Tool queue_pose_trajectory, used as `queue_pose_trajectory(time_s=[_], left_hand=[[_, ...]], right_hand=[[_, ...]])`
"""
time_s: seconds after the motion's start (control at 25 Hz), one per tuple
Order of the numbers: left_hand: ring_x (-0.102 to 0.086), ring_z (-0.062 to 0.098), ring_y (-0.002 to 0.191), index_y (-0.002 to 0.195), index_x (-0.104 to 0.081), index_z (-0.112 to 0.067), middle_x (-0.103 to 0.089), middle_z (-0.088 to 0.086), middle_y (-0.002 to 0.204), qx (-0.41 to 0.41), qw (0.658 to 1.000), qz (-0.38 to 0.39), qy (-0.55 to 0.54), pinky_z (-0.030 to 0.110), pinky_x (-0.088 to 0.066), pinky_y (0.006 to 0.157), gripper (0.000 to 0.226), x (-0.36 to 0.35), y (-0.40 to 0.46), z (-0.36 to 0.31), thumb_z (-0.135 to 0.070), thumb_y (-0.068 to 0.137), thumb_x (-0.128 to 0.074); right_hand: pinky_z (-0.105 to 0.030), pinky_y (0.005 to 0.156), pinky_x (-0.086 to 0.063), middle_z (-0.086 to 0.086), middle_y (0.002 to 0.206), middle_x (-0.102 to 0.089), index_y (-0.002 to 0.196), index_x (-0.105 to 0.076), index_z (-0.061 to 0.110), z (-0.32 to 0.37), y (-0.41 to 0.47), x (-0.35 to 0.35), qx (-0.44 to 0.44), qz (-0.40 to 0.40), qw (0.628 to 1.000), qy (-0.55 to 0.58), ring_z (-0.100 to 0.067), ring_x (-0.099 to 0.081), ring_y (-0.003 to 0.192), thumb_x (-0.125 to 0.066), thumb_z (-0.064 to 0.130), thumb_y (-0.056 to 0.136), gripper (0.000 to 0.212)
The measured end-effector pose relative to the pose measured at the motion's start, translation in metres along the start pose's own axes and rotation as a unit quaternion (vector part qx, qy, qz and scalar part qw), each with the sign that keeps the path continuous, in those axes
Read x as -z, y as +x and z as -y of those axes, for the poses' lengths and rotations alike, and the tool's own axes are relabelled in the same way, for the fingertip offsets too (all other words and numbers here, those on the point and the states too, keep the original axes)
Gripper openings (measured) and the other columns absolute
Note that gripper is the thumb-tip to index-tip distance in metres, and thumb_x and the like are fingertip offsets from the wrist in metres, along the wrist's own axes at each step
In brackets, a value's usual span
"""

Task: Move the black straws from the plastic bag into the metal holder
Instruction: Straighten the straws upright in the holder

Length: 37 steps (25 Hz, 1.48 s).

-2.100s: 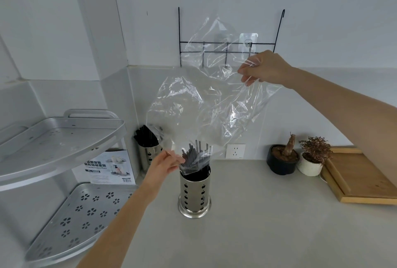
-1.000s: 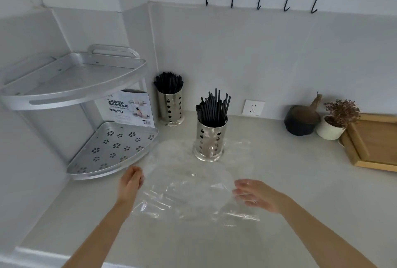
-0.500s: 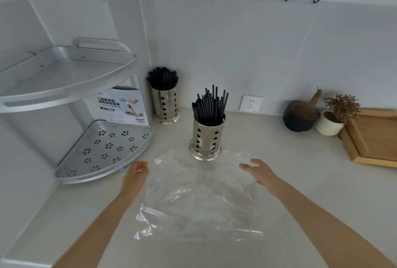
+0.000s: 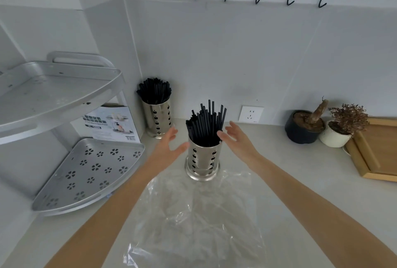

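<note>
Black straws (image 4: pixel 205 125) stand upright in the metal holder (image 4: pixel 203 159), tips pointing up, between the spread, empty fingers of the left hand (image 4: pixel 166 149) and right hand (image 4: pixel 237 140). Behind the wrists, the plastic bag (image 4: pixel 197 220) lies flat on the surface (image 4: pixel 300 181).

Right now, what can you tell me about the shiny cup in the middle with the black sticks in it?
The metal holder is a shiny steel cylinder with punched holes and a wider round foot. It stands upright on the grey counter, packed with black straws poking out unevenly. The clear plastic bag lies flat just before it. The open left hand and right hand flank its rim.
</note>
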<state>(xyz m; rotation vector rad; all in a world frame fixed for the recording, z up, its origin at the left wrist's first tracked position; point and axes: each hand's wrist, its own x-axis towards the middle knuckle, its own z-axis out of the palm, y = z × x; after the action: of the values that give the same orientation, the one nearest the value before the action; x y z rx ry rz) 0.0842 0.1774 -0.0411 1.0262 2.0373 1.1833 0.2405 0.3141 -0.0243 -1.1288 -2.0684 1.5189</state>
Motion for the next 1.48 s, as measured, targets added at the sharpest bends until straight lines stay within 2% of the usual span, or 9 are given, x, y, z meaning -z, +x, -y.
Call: queue_pose_trajectory(time_s=[0.24,0.4,0.56,0.68,0.88,1.04,1.2,1.36,1.48], left_hand=[[-0.017,0.011,0.141,0.145,-0.001,-0.016,-0.014,-0.004,0.155,-0.020,0.999,0.047,-0.005,0.026,-0.016,0.112,0.090,-0.015,0.039,-0.020,-0.031,0.080,-0.062],[-0.024,0.000,0.124,0.144,-0.005,-0.011,-0.024,0.002,0.151,-0.084,0.995,0.043,0.037,0.006,-0.017,0.096,0.087,-0.024,0.041,-0.024,-0.017,0.080,-0.064],[-0.032,0.009,0.130,0.142,-0.016,-0.012,-0.034,0.004,0.146,-0.107,0.993,0.027,0.044,0.002,-0.019,0.093,0.079,-0.022,0.039,-0.018,-0.012,0.080,-0.064],[-0.032,0.007,0.128,0.142,-0.016,-0.013,-0.035,0.002,0.144,-0.125,0.991,0.014,0.044,-0.002,-0.019,0.094,0.078,-0.021,0.036,-0.018,-0.010,0.080,-0.064],[-0.036,0.008,0.124,0.141,-0.023,-0.015,-0.040,0.001,0.140,-0.177,0.981,0.023,0.075,0.019,-0.027,0.103,0.074,-0.021,0.037,-0.034,-0.026,0.077,-0.059],[-0.039,0.020,0.131,0.135,-0.037,-0.015,-0.044,0.006,0.141,-0.202,0.973,0.027,0.107,0.036,-0.030,0.111,0.070,-0.023,0.035,-0.033,-0.045,0.073,-0.041],[-0.038,0.022,0.132,0.136,-0.036,-0.011,-0.040,0.008,0.143,-0.197,0.975,0.025,0.102,0.032,-0.030,0.111,0.059,-0.018,0.037,-0.036,-0.025,0.079,-0.048],[-0.042,0.021,0.128,0.135,-0.035,-0.009,-0.042,0.008,0.141,-0.193,0.976,0.009,0.097,0.017,-0.028,0.103,0.057,-0.018,0.040,-0.032,-0.013,0.081,-0.052],[-0.044,0.016,0.121,0.133,-0.038,-0.007,-0.046,0.002,0.133,-0.194,0.976,0.006,0.096,0.001,-0.025,0.096,0.053,-0.020,0.041,-0.029,-0.002,0.082,-0.053]], right_hand=[[-0.029,0.117,-0.012,0.001,0.155,-0.020,0.147,-0.006,0.023,0.029,0.038,0.000,0.043,0.038,0.994,0.097,-0.011,-0.019,0.142,-0.027,0.030,0.099,0.052],[-0.015,0.105,-0.025,0.007,0.143,-0.040,0.143,-0.027,0.026,0.019,0.034,-0.014,0.101,0.046,0.992,0.058,-0.006,-0.036,0.130,-0.030,0.012,0.096,0.049],[-0.012,0.091,-0.039,0.007,0.117,-0.057,0.127,-0.048,0.021,0.014,0.022,-0.019,0.145,0.014,0.989,0.030,-0.008,-0.052,0.108,-0.036,0.005,0.093,0.040],[-0.002,0.092,-0.035,0.006,0.117,-0.058,0.115,-0.057,0.012,0.013,0.017,-0.019,0.164,-0.013,0.986,-0.012,-0.006,-0.051,0.111,-0.042,0.003,0.090,0.031],[0.005,0.079,-0.034,0.007,0.100,-0.063,0.114,-0.055,0.014,0.021,0.014,-0.013,0.175,-0.014,0.984,-0.028,0.003,-0.055,0.095,-0.046,0.001,0.087,0.032],[-0.018,0.095,-0.039,0.005,0.099,-0.063,0.114,-0.058,0.020,0.021,0.020,-0.010,0.159,-0.049,0.985,-0.048,-0.013,-0.056,0.105,-0.054,0.010,0.087,0.030],[-0.009,0.087,-0.035,0.009,0.099,-0.064,0.102,-0.066,0.020,0.024,0.022,-0.004,0.156,-0.056,0.985,-0.044,-0.011,-0.055,0.102,-0.058,0.012,0.086,0.020],[0.004,0.076,-0.034,0.006,0.100,-0.066,0.105,-0.065,0.016,0.026,0.022,-0.004,0.170,-0.078,0.982,-0.033,0.014,-0.055,0.085,-0.056,0.011,0.087,0.020],[0.005,0.073,-0.037,0.004,0.096,-0.065,0.108,-0.064,0.013,0.030,0.027,-0.010,0.171,-0.049,0.983,-0.052,0.002,-0.058,0.084,-0.055,0.009,0.088,0.023]])
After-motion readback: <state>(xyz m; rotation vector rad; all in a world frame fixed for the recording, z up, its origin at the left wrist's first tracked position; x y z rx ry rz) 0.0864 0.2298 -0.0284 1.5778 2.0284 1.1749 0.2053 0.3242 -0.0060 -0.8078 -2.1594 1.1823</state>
